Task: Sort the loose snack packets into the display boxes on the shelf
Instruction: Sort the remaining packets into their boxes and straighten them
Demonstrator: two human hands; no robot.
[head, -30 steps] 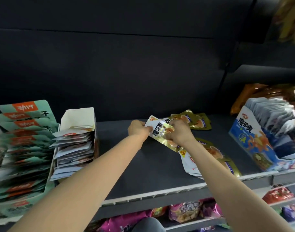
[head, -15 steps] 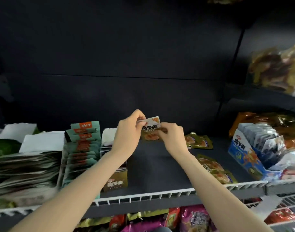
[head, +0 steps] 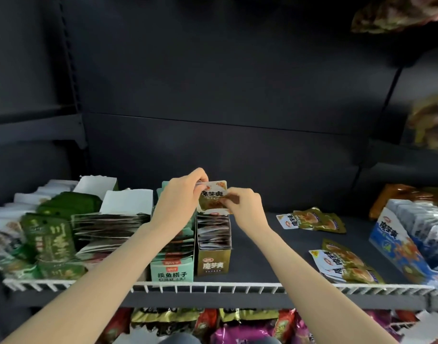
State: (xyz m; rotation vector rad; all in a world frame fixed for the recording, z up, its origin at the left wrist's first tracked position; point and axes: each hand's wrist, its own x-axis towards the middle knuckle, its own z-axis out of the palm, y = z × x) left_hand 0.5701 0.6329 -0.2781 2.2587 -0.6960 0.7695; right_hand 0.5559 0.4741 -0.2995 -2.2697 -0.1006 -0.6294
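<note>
Both hands pinch one gold packet point(head: 212, 197) standing upright right above the back of the gold box point(head: 213, 263), the left hand point(head: 178, 197) at its top corner and the right hand point(head: 242, 203) at its side, so it should go straight down.

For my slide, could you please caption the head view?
Both hands, left hand and right hand, hold a snack packet above the gold box.

Glossy foil-like film on the gold snack packets point(head: 312, 220). Printed cardboard, fairly matt, on the gold display box point(head: 213, 263) and mint-green box point(head: 171, 268). White-coated wire along the shelf rail point(head: 213, 287); matt dark shelf surface point(head: 270, 254).
</note>
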